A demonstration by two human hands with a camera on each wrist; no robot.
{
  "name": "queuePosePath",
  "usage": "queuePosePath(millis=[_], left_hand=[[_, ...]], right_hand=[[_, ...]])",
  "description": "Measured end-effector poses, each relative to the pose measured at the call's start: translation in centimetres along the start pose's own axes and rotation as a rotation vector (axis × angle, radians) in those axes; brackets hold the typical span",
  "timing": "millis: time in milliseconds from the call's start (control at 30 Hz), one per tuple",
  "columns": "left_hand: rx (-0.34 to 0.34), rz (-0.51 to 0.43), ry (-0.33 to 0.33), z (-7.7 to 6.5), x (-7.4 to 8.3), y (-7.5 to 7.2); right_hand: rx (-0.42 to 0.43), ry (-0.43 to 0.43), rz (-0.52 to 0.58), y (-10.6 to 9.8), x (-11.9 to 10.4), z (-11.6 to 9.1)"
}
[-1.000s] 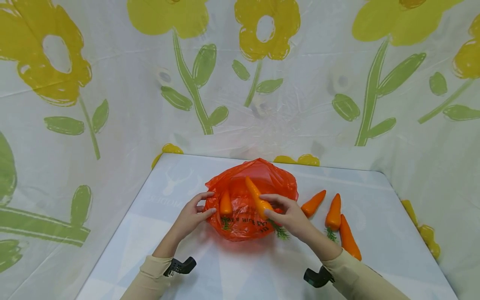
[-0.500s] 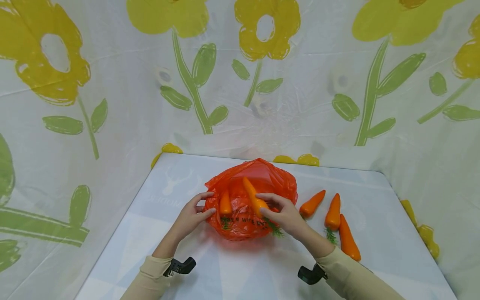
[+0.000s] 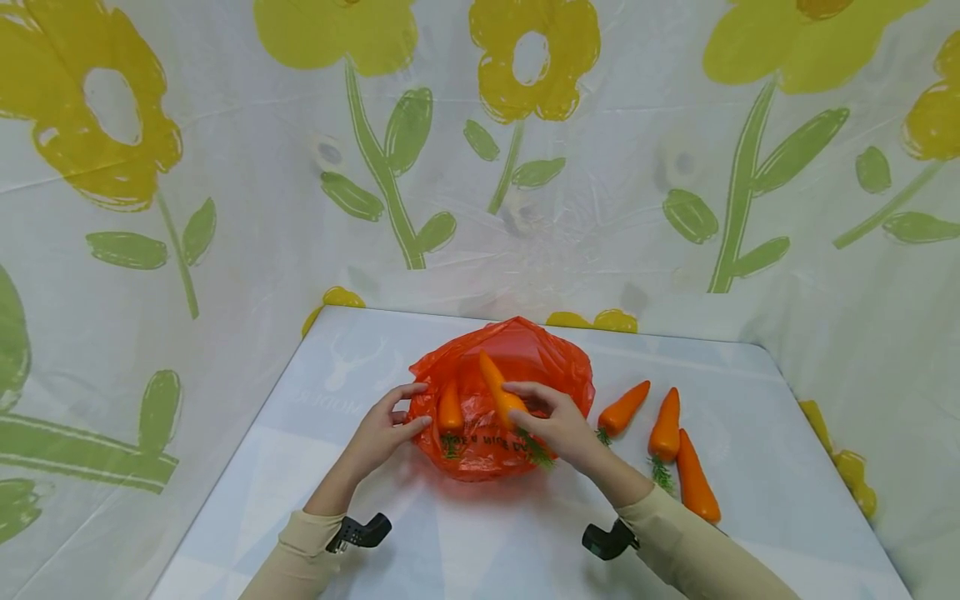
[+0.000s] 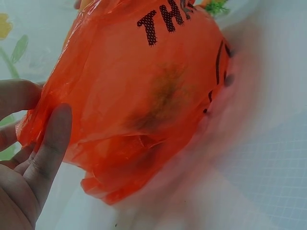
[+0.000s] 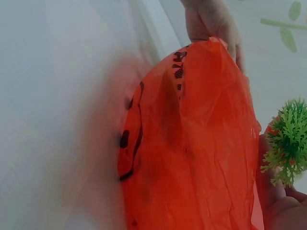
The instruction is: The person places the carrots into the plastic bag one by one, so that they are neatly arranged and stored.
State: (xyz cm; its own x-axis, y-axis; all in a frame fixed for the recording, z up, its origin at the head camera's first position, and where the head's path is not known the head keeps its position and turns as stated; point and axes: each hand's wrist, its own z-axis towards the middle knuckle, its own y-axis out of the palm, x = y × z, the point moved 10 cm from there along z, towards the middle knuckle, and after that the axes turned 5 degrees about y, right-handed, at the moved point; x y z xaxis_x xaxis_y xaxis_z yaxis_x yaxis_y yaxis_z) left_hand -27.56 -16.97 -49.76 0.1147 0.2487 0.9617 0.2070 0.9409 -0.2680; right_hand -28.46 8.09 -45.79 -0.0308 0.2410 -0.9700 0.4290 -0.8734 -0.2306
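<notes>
An orange-red plastic bag [image 3: 558,362] with black print stands with its mouth spread. My left hand [image 3: 384,429] pinches its left edge between thumb and fingers, as the left wrist view shows of the bag's film [image 4: 110,91]. In my right hand [image 3: 561,425] is a carrot [image 3: 493,385], tip pointing up and away, over the bag's mouth. Its feathery green top [image 5: 290,139] hangs toward me beside the palm in the right wrist view. Another carrot [image 3: 451,408] lies inside the bag at the left, its leaves seen dimly through the film.
To the right of the bag lie three carrots: one nearest the bag [image 3: 626,407], a middle carrot [image 3: 665,427] with green leaves, and a front carrot [image 3: 697,479]. The pale table [image 3: 420,542] ends at a flower-printed curtain [image 3: 600,225] behind and at the sides.
My right hand has moved left with the carrot, further over the bag's mouth. The left hand and the bag have stayed in place.
</notes>
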Motion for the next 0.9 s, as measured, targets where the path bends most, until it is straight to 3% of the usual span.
queuePosePath(millis=[333, 900], left_hand=[[0.011, 0.004, 0.015, 0.1, 0.3, -0.2], [0.003, -0.015, 0.021, 0.2, 0.2, -0.1]], right_hand=[[0.024, 0.019, -0.012, 0.1, -0.4, 0.9], [0.024, 0.044, 0.041, 1.1, 1.0, 3.4]])
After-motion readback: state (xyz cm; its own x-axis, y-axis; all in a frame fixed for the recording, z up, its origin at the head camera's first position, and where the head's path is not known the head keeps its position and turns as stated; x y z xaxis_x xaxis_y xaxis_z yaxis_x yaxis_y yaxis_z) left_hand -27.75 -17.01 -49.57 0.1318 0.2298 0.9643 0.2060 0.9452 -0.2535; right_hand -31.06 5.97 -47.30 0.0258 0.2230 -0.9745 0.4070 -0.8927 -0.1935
